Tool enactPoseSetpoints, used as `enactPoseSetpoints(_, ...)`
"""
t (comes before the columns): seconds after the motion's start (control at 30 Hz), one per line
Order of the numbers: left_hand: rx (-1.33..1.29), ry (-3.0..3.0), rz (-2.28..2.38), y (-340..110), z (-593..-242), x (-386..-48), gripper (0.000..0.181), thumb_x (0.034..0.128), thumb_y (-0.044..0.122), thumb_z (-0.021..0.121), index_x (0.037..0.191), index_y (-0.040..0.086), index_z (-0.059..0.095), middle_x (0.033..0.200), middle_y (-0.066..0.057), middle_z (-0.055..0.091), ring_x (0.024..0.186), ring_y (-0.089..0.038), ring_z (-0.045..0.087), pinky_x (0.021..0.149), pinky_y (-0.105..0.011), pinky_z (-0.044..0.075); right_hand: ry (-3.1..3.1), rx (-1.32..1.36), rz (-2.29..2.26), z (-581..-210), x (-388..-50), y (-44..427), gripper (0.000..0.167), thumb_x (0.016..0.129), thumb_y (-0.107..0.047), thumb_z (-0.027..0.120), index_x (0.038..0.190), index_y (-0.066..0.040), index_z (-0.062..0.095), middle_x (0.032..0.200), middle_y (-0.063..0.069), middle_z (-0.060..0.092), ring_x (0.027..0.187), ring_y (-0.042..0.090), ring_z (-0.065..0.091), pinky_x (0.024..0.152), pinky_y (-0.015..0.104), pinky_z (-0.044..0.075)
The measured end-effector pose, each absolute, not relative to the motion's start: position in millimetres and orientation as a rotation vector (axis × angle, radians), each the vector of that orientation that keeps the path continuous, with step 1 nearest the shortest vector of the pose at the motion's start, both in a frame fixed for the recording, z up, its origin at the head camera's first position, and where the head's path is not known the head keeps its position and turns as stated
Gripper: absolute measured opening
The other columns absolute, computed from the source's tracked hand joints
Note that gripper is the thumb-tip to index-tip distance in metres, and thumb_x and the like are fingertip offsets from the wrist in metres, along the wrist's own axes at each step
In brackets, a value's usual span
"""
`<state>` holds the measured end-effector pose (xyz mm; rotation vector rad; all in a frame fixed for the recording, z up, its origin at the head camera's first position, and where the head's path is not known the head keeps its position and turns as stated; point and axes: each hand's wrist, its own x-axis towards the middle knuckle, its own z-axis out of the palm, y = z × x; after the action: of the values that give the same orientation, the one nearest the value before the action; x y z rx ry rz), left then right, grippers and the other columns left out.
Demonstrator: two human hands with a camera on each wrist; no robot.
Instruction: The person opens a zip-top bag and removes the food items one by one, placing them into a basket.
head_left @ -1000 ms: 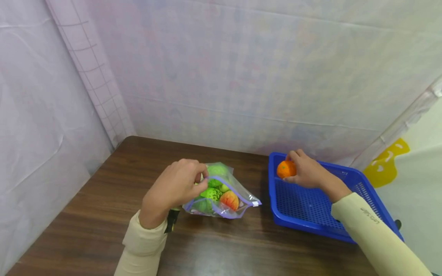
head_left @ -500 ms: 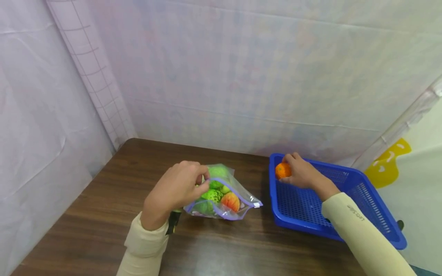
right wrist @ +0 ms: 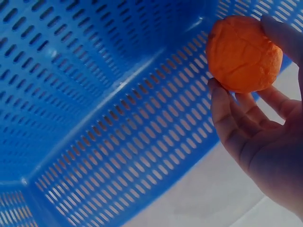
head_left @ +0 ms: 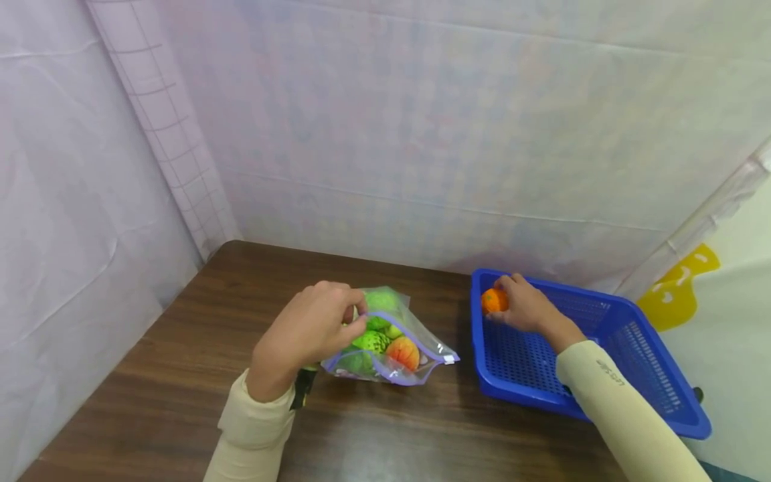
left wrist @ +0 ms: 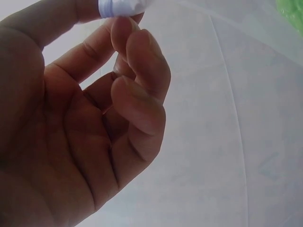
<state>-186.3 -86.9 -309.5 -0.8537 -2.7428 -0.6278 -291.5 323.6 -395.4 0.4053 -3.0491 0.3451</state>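
A round, orange, fruit-like ball [head_left: 493, 301] was grasped by the right hand [head_left: 525, 305] inside the perforated blue plastic basket [head_left: 530, 399], its right side hidden by that hand. The clear, purple-edged plastic bag [head_left: 423, 339] was pinched by the left hand [head_left: 312, 323], its left part being covered.

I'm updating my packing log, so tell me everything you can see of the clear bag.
The clear bag looks like thin, flexible plastic, with purple strips along its mouth and a small white slider at its right corner. It rests on the brown table, mouth gaping, with green items and a round orange-red one inside. The left hand pinches its edge at the left; its underside is hidden.
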Motion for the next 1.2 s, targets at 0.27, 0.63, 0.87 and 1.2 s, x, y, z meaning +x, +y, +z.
enactPoseSetpoints(0.27,-0.860,-2.756,-0.640,-86.3,-308.6,-185.5,0.008,0.0859,0.017,0.067,0.089,0.016,0.074,0.066,0.007,0.050,0.057,-0.008,0.043,0.052,-0.025,0.036,-3.069,0.393,0.357,-397.5,-292.3,326.7,0.062,0.080,-0.033,0.082,0.126,0.000,0.057,0.115,0.021,0.054,0.093,0.033,0.059,0.082,0.051,0.053)
enactPoseSetpoints(0.63,-0.860,-2.788,-0.642,-84.4,-306.5,-184.6,0.007,0.0880,0.018,0.067,0.091,0.016,0.073,0.065,0.007,0.050,0.056,-0.007,0.042,0.051,-0.025,0.035,-3.123,0.389,0.247,-403.4,-294.1,325.6,0.064,0.080,-0.034,0.082,0.129,0.000,0.058,0.118,0.021,0.056,0.090,0.032,0.060,0.080,0.049,0.053)
enactPoseSetpoints(0.87,-0.869,-2.778,-0.643,-84.0,-306.3,-184.5,0.007,0.0877,0.018,0.067,0.091,0.016,0.073,0.065,0.007,0.050,0.056,-0.007,0.043,0.051,-0.025,0.037,-3.190,0.361,0.223,-402.5,-296.1,320.7,0.061,0.081,-0.030,0.083,0.129,-0.002,0.058,0.120,0.020,0.056,0.095,0.033,0.059,0.085,0.052,0.053)
enactPoseSetpoints(1.2,-0.872,-2.787,-0.645,-83.2,-306.8,-185.1,0.005,0.0879,0.018,0.067,0.089,0.016,0.072,0.064,0.007,0.051,0.056,-0.007,0.044,0.051,-0.025,0.037,-3.241,0.355,0.203,-401.3,-296.7,318.2,0.063,0.081,-0.031,0.084,0.130,-0.003,0.057,0.120,0.021,0.056,0.098,0.034,0.059,0.087,0.054,0.053)
